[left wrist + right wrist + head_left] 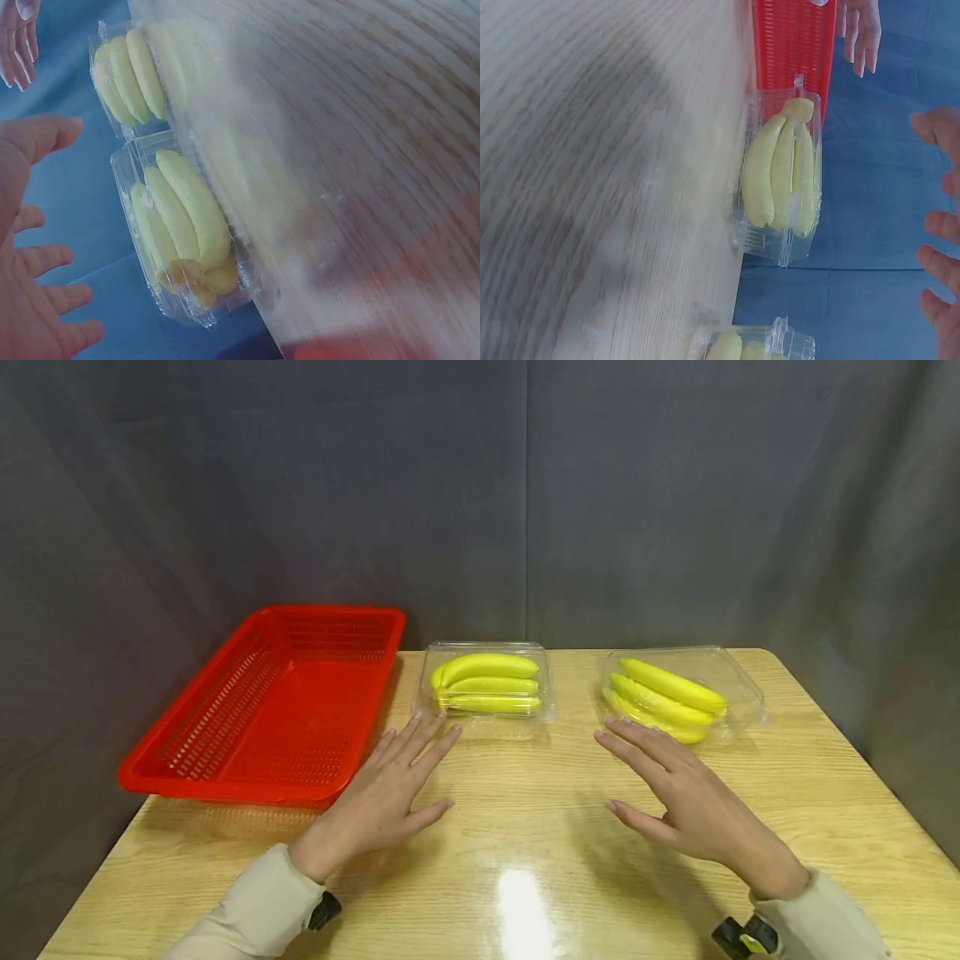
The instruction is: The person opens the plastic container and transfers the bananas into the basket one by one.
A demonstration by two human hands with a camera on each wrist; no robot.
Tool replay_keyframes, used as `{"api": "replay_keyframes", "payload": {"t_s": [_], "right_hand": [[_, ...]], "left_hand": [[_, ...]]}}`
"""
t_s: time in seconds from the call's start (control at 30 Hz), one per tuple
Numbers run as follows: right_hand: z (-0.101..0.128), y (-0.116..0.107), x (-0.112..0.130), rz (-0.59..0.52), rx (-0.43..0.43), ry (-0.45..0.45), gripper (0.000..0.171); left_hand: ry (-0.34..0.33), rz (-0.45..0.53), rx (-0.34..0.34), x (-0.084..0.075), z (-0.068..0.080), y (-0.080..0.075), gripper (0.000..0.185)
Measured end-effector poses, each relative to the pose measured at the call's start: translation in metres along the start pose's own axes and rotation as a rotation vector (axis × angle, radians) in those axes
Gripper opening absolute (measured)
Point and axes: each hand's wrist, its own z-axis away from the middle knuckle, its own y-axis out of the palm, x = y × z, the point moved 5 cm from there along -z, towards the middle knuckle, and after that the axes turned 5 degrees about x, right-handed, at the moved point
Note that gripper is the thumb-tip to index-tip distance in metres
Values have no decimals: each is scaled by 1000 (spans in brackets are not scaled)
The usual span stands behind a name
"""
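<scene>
Two clear plastic clamshell boxes of yellow bananas stand at the back of a wooden table (525, 843). The middle box (487, 687) also shows in the left wrist view (184, 225) and the right wrist view (784, 180). The right box (678, 697) lies farther right (127, 75). My left hand (416, 777) hovers flat with straight fingers just short of the middle box, holding nothing. My right hand (648, 781) is spread the same way, fingertips near the right box's front edge. Both palms show at the edges of the wrist views, the left hand (30, 292) and the right hand (941, 232).
A red perforated plastic basket (247, 647) with nothing in it sits at the back left, overhanging the table's left edge and close beside the middle box. Grey cloth walls close in behind and at both sides. Bare wood lies in front of both hands.
</scene>
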Motion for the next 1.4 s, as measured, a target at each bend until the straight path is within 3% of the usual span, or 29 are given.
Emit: {"api": "replay_keyframes", "payload": {"t_s": [0.3, 0.67, 0.97, 1.4], "right_hand": [[-10, -1, 4, 35, -164, -24, 57], [-18, 2, 6, 56, -264, -11, 49], [-26, 3, 5, 87, -314, -21, 42], [-30, 15, -6, 122, -331, 0, 35]], "left_hand": [[-5, -55, -113, 1, -4, -5, 78], [-47, -47, -251, 2, -6, -11, 57], [-56, -55, -342, 7, -10, -15, 47], [-86, -53, -392, 14, -16, -11, 40]]}}
